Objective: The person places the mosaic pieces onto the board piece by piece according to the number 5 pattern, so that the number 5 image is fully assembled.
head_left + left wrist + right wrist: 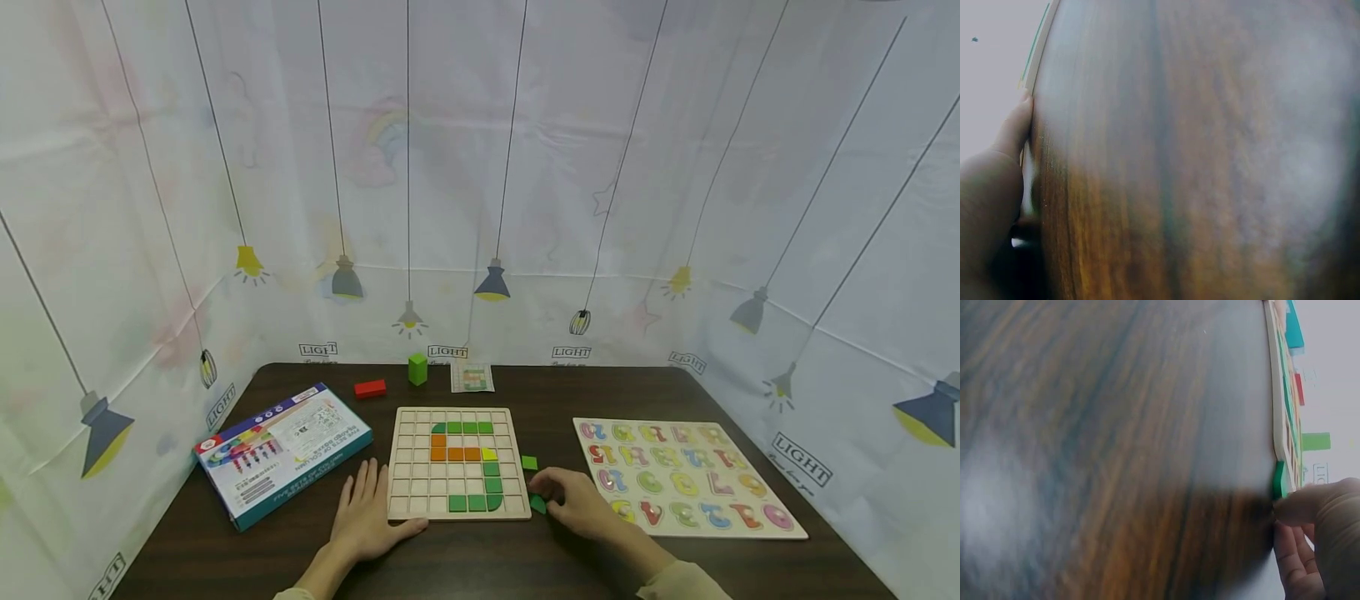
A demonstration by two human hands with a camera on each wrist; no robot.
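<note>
A square wooden grid board (412, 479) lies on the dark table, with green, orange and yellow tiles set in some of its cells. Beside its left edge my left hand (362, 517) rests palm down, fingers straight, with the thumb against the board's near left corner, as the left wrist view also shows. At the board's right side, my right hand (576, 503) has its fingers bent down at the table. A loose green tile (537, 503) lies right at its thumb, and another green square tile (529, 462) is just beyond. I cannot tell whether the fingertips pinch a tile.
On the left lies a flat game box (285, 454). A letter puzzle board (697, 479) sits at the right, under my right forearm's side. Farther back are a red block (370, 389), an upright green block (417, 369) and a small pattern card (472, 378).
</note>
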